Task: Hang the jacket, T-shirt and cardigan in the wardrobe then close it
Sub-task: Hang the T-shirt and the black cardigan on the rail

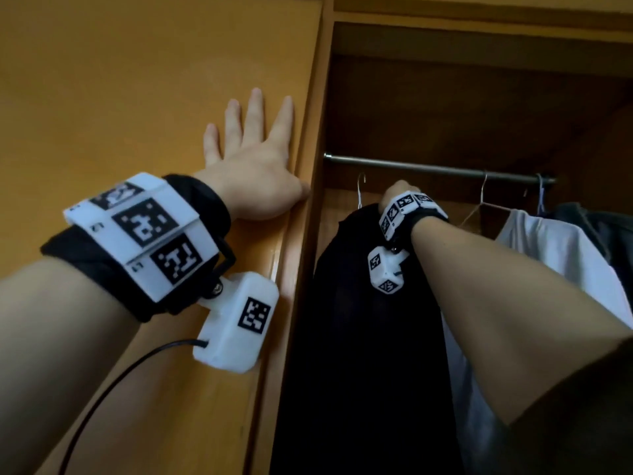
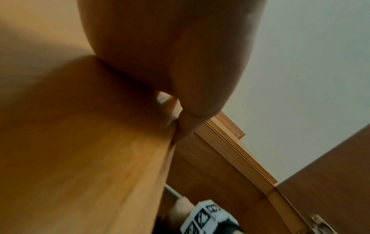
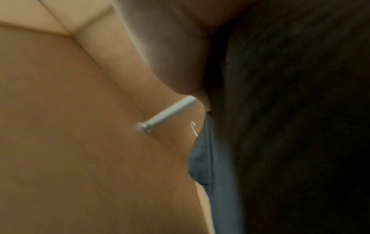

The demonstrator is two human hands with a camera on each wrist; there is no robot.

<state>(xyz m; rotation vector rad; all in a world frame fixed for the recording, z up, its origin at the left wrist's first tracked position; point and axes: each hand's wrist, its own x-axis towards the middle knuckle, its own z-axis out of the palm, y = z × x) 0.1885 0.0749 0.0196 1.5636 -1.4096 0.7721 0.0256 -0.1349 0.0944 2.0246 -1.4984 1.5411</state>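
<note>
My left hand [image 1: 253,159] lies flat with fingers spread on the orange wardrobe door [image 1: 137,97], its thumb at the door's right edge. In the left wrist view the palm [image 2: 160,47] presses the door [image 2: 80,142]. My right hand [image 1: 397,193] grips the top of a black garment [image 1: 359,337] on a wire hanger; its fingers are hidden. The hanger hook [image 1: 361,186] stands just below the metal rail [image 1: 428,168], apart from it. The right wrist view shows the rail [image 3: 170,114], the hook [image 3: 193,128] and dark cloth [image 3: 300,126].
A white T-shirt [image 1: 548,248] hangs on the rail to the right of my arm, and a dark grey garment [image 1: 596,228] hangs beyond it at the far right. The rail's left stretch is bare. A wooden shelf spans the top of the wardrobe.
</note>
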